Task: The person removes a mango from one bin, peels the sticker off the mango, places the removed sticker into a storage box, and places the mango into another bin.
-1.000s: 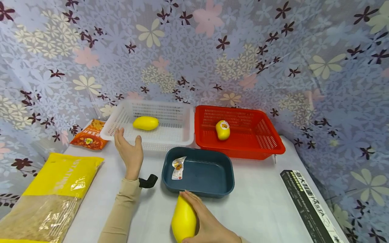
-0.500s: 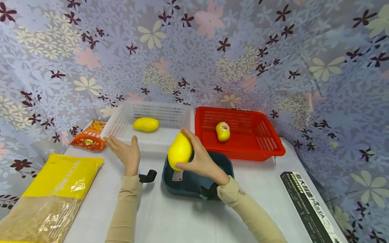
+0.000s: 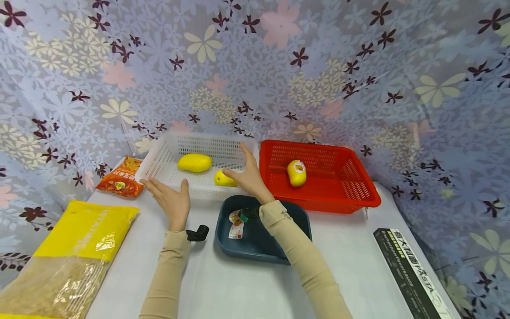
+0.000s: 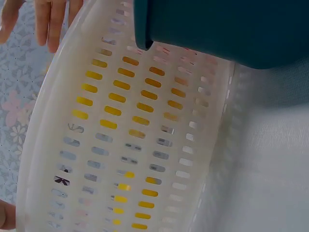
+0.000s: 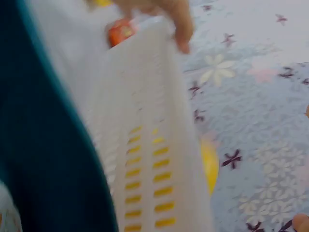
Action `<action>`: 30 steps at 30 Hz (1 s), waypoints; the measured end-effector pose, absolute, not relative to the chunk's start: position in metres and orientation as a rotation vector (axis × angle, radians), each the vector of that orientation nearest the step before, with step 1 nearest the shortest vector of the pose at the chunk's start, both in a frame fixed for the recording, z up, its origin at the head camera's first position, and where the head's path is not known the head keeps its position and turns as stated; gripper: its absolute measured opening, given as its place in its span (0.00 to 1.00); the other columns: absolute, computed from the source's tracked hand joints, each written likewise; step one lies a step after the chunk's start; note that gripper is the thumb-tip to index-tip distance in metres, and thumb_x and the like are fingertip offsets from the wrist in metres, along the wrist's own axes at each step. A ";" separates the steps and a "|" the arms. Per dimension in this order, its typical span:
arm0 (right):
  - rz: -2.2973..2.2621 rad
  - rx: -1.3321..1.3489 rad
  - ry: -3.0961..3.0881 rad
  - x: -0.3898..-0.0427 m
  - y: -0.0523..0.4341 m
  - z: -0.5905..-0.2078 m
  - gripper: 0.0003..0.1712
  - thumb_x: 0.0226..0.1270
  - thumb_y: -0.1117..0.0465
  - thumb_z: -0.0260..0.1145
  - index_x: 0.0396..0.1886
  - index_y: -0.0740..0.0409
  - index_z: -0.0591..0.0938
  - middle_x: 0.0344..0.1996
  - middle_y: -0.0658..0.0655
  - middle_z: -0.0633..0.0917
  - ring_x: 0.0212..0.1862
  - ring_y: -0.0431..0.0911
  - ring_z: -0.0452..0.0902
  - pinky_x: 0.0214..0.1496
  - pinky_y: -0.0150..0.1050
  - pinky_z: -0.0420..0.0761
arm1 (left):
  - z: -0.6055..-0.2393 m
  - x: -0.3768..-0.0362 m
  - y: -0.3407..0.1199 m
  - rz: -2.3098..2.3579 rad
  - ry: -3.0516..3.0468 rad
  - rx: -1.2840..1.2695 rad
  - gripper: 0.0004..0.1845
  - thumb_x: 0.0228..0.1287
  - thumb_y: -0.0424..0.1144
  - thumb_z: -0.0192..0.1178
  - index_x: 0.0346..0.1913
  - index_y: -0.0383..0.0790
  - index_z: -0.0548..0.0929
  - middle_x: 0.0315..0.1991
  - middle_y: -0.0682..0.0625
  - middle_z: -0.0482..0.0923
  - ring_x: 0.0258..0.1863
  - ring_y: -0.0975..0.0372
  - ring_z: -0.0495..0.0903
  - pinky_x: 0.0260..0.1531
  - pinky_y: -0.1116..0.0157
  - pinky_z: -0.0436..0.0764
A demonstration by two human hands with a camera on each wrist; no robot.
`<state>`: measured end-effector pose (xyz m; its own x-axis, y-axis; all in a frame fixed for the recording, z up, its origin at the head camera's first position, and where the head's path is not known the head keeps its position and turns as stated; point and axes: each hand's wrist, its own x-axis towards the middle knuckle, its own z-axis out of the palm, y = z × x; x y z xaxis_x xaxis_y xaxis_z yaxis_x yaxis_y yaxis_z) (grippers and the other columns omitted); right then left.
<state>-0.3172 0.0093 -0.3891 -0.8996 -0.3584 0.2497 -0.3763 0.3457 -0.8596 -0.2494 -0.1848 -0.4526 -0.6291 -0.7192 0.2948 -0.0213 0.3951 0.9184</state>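
Mangoes number three: two yellow mangoes (image 3: 195,162) (image 3: 224,179) lie in the white perforated plastic basket (image 3: 159,161), a third stickered one (image 3: 296,172) in the red plastic basket (image 3: 358,186). Half a second ago the right hand (image 3: 249,175) gripped the nearer mango above the dark blue plastic tray (image 3: 255,239); now its fingers are spread, released, just beside the fruit. The left hand (image 3: 169,199) rests relaxed at the white basket's front rim.

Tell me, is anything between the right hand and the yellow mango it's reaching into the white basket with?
No. The right hand is right on the mango, which sits inside the white basket beside another mango. Nothing visible lies between hand and fruit.
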 end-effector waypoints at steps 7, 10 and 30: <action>1.696 0.790 -2.426 -0.303 0.012 -0.389 0.52 0.62 0.53 0.68 0.78 0.49 0.47 0.77 0.54 0.51 0.78 0.52 0.46 0.77 0.54 0.54 | -0.451 -0.249 -0.183 -1.277 -1.963 0.632 0.52 0.64 0.46 0.60 0.74 0.25 0.36 0.76 0.34 0.22 0.78 0.46 0.29 0.75 0.44 0.40; 1.722 0.828 -2.381 -0.296 0.016 -0.388 0.52 0.63 0.58 0.67 0.78 0.49 0.47 0.78 0.54 0.50 0.78 0.51 0.45 0.78 0.52 0.52 | -0.449 -0.250 -0.182 -1.277 -1.969 0.634 0.53 0.63 0.46 0.60 0.74 0.25 0.36 0.77 0.35 0.22 0.78 0.46 0.30 0.74 0.43 0.40; 1.931 0.866 -2.142 -0.268 0.073 -0.399 0.45 0.67 0.66 0.61 0.77 0.63 0.46 0.75 0.66 0.55 0.76 0.60 0.49 0.76 0.59 0.53 | -0.447 -0.241 -0.185 -1.244 -2.038 0.669 0.48 0.64 0.45 0.59 0.75 0.27 0.42 0.78 0.36 0.27 0.76 0.39 0.30 0.75 0.45 0.37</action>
<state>-0.2683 0.0733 -0.3991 -0.8269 -0.3238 0.4597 -0.4907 0.0164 -0.8712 -0.2408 -0.1852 -0.4471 -0.6586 -0.7050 0.2631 -0.0884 0.4197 0.9033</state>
